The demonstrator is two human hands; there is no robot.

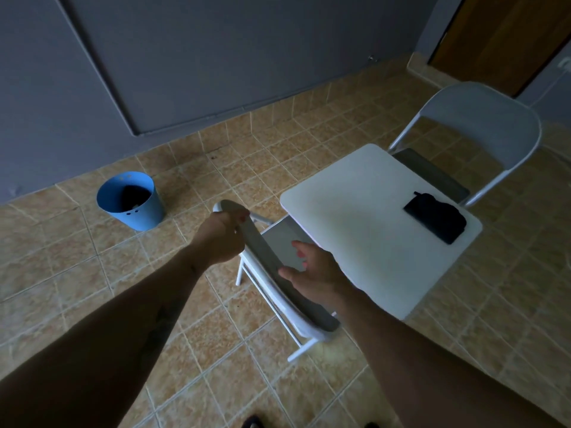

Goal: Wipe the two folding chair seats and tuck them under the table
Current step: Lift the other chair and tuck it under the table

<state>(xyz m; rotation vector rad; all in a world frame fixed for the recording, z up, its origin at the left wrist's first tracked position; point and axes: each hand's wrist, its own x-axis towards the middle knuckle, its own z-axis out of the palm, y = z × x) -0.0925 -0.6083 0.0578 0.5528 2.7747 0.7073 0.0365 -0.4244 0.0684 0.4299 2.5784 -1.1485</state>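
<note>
A white folding chair [278, 282] stands just in front of me, its seat partly under the near-left edge of the small white table [364, 217]. My left hand [221, 239] grips the far end of the chair's backrest. My right hand [315, 273] holds the backrest near its middle, thumb on the near side and fingers over the top. A second white folding chair [482, 125] stands at the table's far right side, its dark seat partly under the tabletop. A dark folded cloth [435, 217] lies on the table's right part.
A blue metal bucket [133, 202] with something dark inside stands on the tiled floor to the left, near the grey wall. A wooden door [500, 35] is at the far right corner. My feet show at the bottom edge.
</note>
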